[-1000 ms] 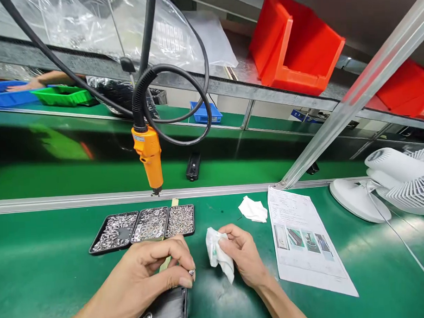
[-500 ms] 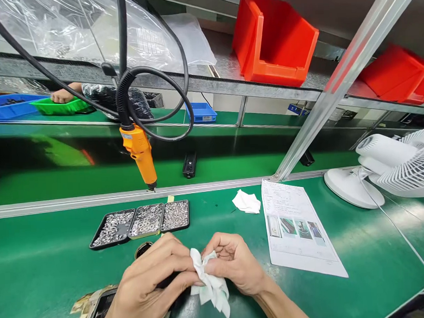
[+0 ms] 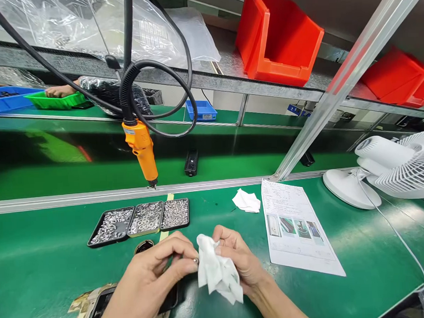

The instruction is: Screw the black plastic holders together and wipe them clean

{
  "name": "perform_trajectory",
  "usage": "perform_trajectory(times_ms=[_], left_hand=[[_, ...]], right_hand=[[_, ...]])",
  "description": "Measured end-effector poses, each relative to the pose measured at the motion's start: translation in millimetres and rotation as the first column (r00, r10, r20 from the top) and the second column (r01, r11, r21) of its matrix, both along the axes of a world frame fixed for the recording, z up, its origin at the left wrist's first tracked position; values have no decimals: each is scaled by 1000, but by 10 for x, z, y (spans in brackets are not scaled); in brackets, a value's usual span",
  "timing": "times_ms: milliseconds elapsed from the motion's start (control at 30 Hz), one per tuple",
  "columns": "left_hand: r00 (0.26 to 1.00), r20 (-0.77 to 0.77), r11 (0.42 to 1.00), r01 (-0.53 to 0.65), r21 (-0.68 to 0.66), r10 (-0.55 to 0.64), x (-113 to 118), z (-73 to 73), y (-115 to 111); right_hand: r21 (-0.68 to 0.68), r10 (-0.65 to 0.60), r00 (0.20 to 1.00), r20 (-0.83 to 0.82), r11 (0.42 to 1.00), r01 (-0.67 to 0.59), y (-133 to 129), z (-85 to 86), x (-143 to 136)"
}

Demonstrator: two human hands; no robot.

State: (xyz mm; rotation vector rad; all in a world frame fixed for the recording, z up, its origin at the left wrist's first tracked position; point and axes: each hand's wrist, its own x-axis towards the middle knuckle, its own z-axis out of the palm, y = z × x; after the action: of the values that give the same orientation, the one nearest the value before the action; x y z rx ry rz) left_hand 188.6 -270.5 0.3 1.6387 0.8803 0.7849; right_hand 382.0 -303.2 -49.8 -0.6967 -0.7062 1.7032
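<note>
Between the thumb and forefinger of my left hand (image 3: 157, 279) is a small shiny metal piece (image 3: 196, 260), mostly covered by the fingertips. Just right of it, my right hand (image 3: 241, 262) is closed on a crumpled white wipe (image 3: 216, 270), which hangs down toward the bench. The wipe lies close against the metal piece; I cannot tell whether they touch. Beneath my left hand, a dark device (image 3: 102, 305) rests on a tape-covered holder (image 3: 80, 306), partly hidden. A round dark container (image 3: 143, 246) shows behind my left knuckles.
Three black trays of small metal hardware (image 3: 144, 218) stand behind my hands. An orange electric screwdriver (image 3: 142, 150) hangs above them on a coiled cable. Another white wipe (image 3: 246, 201), a printed sheet (image 3: 301, 234) and a white fan (image 3: 393, 171) are to the right. A co-worker's hand (image 3: 61, 91) reaches into a green tray.
The wipe has come away from my left fingers and moved slightly right with my right hand. The metal piece now shows at my left fingertips.
</note>
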Motion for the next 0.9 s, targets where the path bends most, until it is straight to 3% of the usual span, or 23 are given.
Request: perform_trajectory(times_ms=[100, 200, 267, 467, 633, 700, 833, 900], left_hand=[[991, 106, 956, -54, -287, 87, -5, -19, -9], [974, 191, 911, -32, -410, 120, 11, -25, -48], [971, 197, 905, -36, -424, 132, 33, -35, -71], [994, 72, 978, -68, -198, 84, 136, -67, -72], [990, 72, 988, -115, -102, 122, 171, -86, -102], [990, 45, 991, -133, 29, 132, 161, -103, -125], [992, -33, 899, -96, 427, 122, 113, -103, -122], [996, -74, 875, -11, 483, 54, 75, -98, -93]], right_hand=[[-23, -43, 999, -17, 999, 42, 26, -36, -19], [-15, -70, 998, 0, 997, 70, 30, -26, -41], [4, -91, 996, 24, 996, 91, 18, 0, -60], [83, -103, 994, 39, 992, 100, -36, 57, -100], [67, -33, 999, -11, 997, 33, -60, 59, -99], [38, -44, 998, -39, 998, 45, -62, 44, -104], [-34, -48, 995, -93, 998, 45, -69, -2, -128], [-67, -41, 995, -95, 997, 35, -69, -19, -139]])
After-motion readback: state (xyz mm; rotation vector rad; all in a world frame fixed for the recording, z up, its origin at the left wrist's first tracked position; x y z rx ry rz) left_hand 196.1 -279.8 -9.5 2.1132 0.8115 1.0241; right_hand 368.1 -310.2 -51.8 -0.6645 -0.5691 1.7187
